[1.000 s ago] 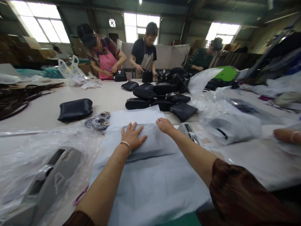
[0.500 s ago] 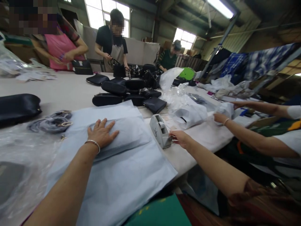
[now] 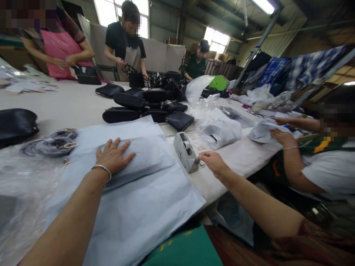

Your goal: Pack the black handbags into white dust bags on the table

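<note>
My left hand point(image 3: 113, 157) lies flat, fingers spread, on a bulge wrapped in pale blue tissue paper point(image 3: 144, 199) spread over the table. My right hand point(image 3: 213, 162) is at the front end of a grey tape dispenser point(image 3: 185, 151), fingers pinched together at the tape's cutter; whether tape is between them I cannot make out. A silver bangle sits on my left wrist.
Black bags point(image 3: 144, 107) lie piled mid-table, another black bag point(image 3: 16, 125) at the left with coiled straps point(image 3: 52, 142) beside it. Clear plastic bags point(image 3: 219, 127) lie to the right. A co-worker's hands point(image 3: 280, 135) handle white wrapping at the right. Three people work at the far side.
My right hand left the wrapped bundle and went right to the tape dispenser. The view swung right. My left hand stayed pressed on the paper.
</note>
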Action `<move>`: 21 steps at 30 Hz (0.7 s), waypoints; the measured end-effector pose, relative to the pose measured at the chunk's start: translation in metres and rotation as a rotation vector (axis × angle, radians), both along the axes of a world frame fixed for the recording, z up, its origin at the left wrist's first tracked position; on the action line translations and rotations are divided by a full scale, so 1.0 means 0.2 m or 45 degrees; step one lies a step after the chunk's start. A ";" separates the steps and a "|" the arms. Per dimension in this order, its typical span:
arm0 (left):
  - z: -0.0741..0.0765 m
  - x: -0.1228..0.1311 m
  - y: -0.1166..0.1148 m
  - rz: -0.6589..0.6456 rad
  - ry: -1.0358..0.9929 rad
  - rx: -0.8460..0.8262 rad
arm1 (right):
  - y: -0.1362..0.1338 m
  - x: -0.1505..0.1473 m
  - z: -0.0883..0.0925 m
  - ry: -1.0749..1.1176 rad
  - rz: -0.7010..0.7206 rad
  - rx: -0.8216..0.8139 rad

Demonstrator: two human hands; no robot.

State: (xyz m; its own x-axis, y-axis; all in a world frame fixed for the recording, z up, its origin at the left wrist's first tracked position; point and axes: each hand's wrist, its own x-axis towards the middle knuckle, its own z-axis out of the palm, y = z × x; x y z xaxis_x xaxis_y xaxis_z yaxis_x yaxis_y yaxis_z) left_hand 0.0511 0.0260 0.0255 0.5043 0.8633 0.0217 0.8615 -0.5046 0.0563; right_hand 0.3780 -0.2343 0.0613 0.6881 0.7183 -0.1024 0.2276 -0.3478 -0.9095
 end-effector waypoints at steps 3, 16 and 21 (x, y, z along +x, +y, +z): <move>0.00 0.00 0.00 -0.004 0.006 -0.001 | -0.10 -0.05 0.00 0.139 -0.058 -0.039; 0.02 -0.02 -0.04 0.005 -0.053 -0.054 | -0.13 -0.12 -0.18 0.111 0.191 -0.376; 0.03 -0.03 -0.05 0.009 -0.127 -0.060 | 0.18 -0.37 0.04 0.626 0.670 -0.107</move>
